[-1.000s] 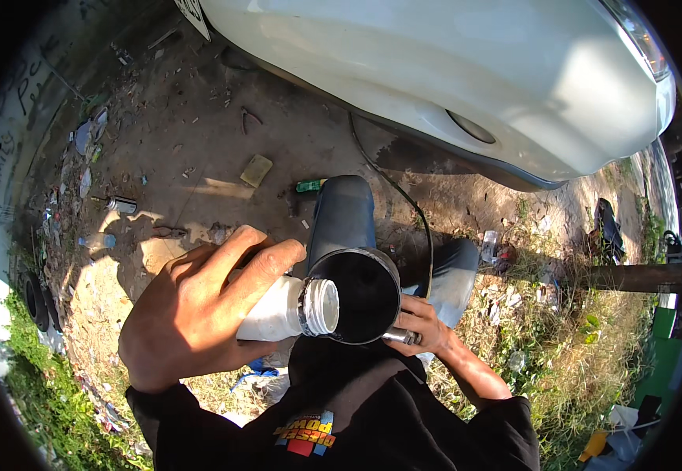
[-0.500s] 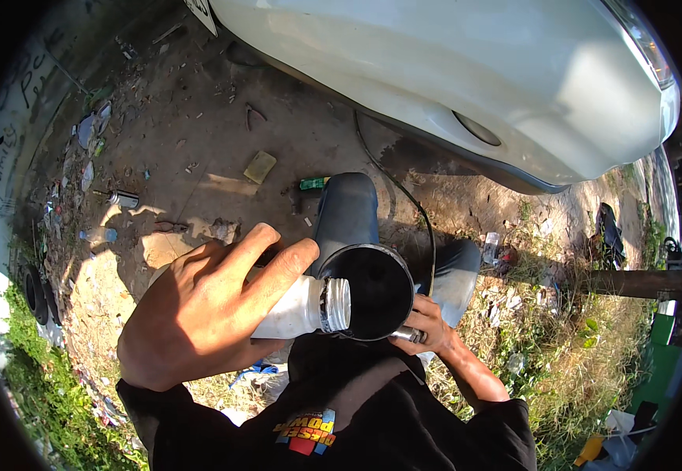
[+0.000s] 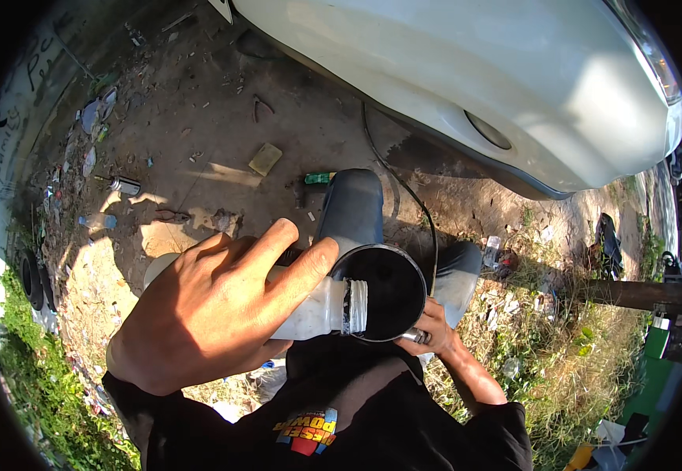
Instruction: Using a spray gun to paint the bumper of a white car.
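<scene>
My left hand (image 3: 207, 310) is closed round a white plastic bottle (image 3: 313, 314), which lies tipped on its side. Its uncapped, threaded mouth reaches over the rim of a round, dark-lined cup (image 3: 392, 286). No liquid can be made out coming from it. Beside the cup, my right hand (image 3: 435, 328) grips a metal part of what looks like a spray gun (image 3: 417, 336); most of the gun is hidden beneath the cup and fingers. A thin dark hose (image 3: 411, 192) runs down toward that hand.
A white car body panel (image 3: 435, 78) spans the top right. On the ground lie pliers (image 3: 172, 215), a second pair of pliers (image 3: 260, 108), a yellowish block (image 3: 265, 158), a spray can (image 3: 126, 186) and a green tube (image 3: 319, 178). A dark beam (image 3: 643, 294) juts in at right.
The bottle in my left hand has shifted slightly right, its mouth a little farther over the cup. My right hand keeps its grip. The whole view has moved slightly.
</scene>
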